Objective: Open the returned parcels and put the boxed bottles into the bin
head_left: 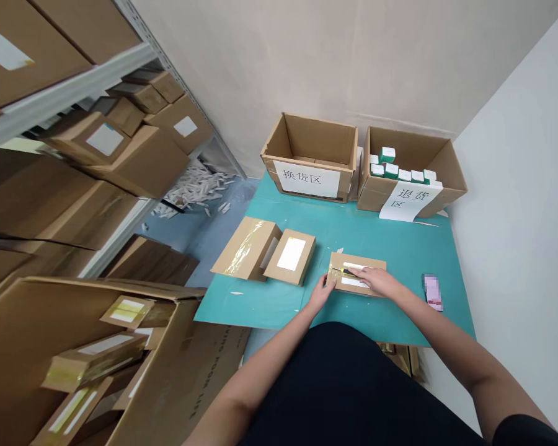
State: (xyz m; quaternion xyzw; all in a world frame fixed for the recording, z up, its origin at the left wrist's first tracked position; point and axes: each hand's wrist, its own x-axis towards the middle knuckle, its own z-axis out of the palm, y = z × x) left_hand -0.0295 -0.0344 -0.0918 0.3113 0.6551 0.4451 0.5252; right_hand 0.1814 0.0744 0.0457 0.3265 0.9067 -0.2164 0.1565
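Observation:
A small cardboard box [335, 265] with white labels lies on the teal table in front of me. My left hand [324, 290] grips its near left corner, thumb and fingers pressed to the end. Over the top of the box, my right hand [371, 280] is closed round a yellow and black utility knife [351, 272]. The knife's tip points left, at the taped end of the box; whether it cuts into the tape is too small to tell. Left of my hands sit a labelled box [283, 272] and a larger taped box [246, 244], close together.
Two open cartons with paper signs stand at the table's back: the left carton [272, 166] and the right carton [368, 197], holding several white-and-green boxes [390, 170]. A phone [432, 292] lies right on the table [255, 310]. Leftward are a big carton [186, 347] of parcels and loaded shelves [116, 238].

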